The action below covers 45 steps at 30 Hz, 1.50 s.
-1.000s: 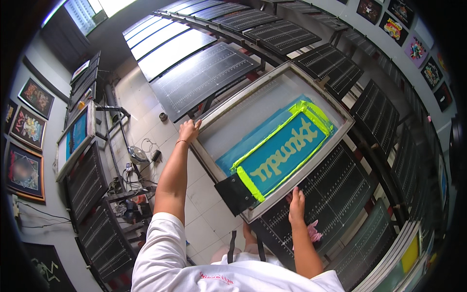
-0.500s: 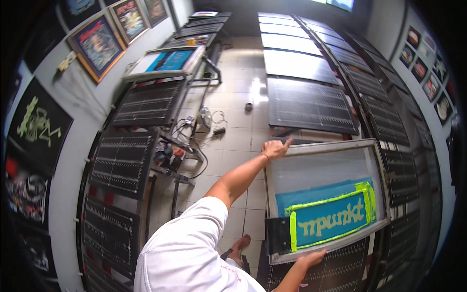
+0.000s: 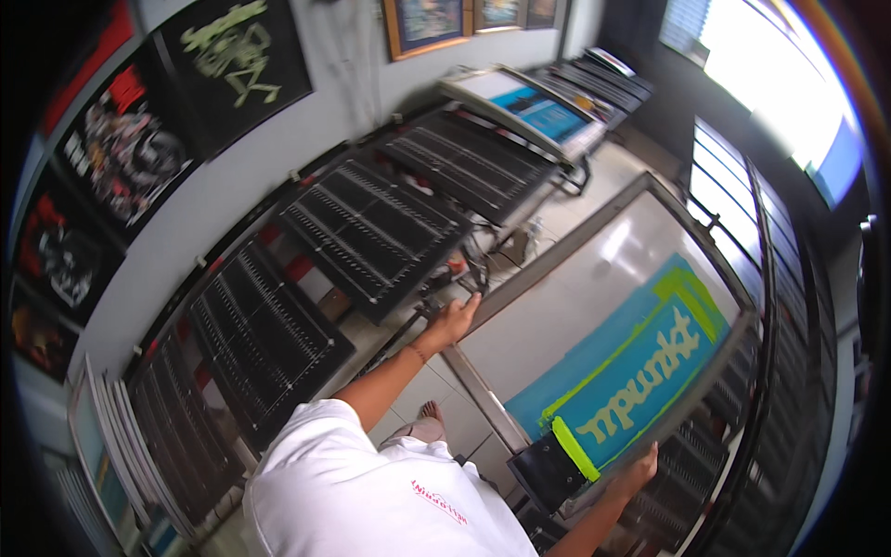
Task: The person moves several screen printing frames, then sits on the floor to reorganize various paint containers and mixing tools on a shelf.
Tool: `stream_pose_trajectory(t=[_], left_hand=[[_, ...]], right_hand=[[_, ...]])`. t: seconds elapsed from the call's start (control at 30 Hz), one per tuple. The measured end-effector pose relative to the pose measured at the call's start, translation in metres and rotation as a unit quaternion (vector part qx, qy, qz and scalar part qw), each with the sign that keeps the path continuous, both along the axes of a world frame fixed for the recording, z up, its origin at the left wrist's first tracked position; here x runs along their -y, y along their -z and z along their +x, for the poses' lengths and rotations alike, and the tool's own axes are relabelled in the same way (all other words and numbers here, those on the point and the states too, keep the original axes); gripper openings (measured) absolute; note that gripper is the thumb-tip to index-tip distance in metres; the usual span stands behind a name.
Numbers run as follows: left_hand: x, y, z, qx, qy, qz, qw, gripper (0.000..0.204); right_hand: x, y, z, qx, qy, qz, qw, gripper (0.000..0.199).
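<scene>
While carried level, large metal-framed printing screen with blue-and-green stencil (image 3: 594, 306) — left hand (image 3: 452, 322) gripping far-left frame edge, right hand (image 3: 637, 472) clasping near-right edge.

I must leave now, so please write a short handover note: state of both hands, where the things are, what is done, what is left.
Left hand: grips the far-left edge of the screen-printing frame.
Right hand: grips the opposite edge, near the black squeegee.
The frame is held in the air between the drying racks, above the tiled floor. Its mesh carries a blue stencil with yellow-green ink.
Done: frame is lifted, held by both hands.
Left: frame is not yet set down anywhere.
</scene>
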<state>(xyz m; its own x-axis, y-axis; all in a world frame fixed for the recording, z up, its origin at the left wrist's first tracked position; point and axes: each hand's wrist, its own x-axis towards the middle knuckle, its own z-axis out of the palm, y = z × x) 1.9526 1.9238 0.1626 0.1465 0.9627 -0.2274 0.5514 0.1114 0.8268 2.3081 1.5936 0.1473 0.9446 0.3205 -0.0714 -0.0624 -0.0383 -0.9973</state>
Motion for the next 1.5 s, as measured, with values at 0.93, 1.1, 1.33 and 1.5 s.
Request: stream_pose_trajectory(t=[0.93,1.1,1.33,1.5], left_hand=[[0.008,0.054,-0.158,0.048,-0.567,-0.034,0.822,0.080],[-0.014,0.079,-0.152,-0.001,-0.607,-0.021,0.794,0.079],[-0.026,0.102,-0.139,-0.064,-0.665,0.042,0.743,0.075],[-0.021,0.122,-0.141,-0.039,-0.649,0.032,0.760,0.069]], right_hand=[[-0.755,0.036,-0.287,0.140,-0.704,-0.074,0.692,0.044],[-0.779,0.049,-0.294,0.107,-0.713,-0.099,0.686,0.043],[-0.789,0.077,-0.288,0.022,-0.734,-0.095,0.672,0.039],[-0.804,0.086,-0.283,-0.018,-0.767,-0.112,0.631,0.034]])
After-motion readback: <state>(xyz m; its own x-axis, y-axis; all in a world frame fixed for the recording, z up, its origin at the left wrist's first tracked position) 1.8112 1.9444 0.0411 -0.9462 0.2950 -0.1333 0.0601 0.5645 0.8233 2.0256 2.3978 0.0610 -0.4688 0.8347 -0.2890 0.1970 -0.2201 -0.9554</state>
